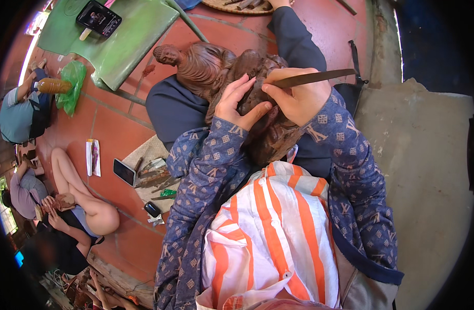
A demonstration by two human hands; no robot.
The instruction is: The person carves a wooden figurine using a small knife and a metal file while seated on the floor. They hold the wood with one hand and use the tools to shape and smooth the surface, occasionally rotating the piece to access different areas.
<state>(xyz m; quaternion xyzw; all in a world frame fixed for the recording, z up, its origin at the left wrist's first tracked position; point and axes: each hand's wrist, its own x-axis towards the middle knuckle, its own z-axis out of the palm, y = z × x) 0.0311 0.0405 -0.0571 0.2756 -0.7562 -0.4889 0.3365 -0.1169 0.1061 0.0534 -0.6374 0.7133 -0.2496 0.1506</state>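
A dark brown carved wooden statue (pixel 208 59) lies across my lap, its head pointing to the far left. My left hand (pixel 240 103) holds the statue's middle, with fingers and thumb curved over the carved surface. In my right hand (pixel 303 97) a long, flat, dark file (pixel 319 77) is gripped between thumb and fingers. The file's wide end sticks out to the right, while its working end is hidden by my hand against the wood. My two hands are close together, and the lower part of the statue lies under my forearms.
A green plastic chair (pixel 128 39) bears a phone (pixel 99 18). On the tiled floor, a mat (pixel 151 150) holds several carving tools and another phone (pixel 124 171). Co-workers sit at the left, one holding a brown piece (pixel 65 201). A woven tray (pixel 231 7) lies at the far side.
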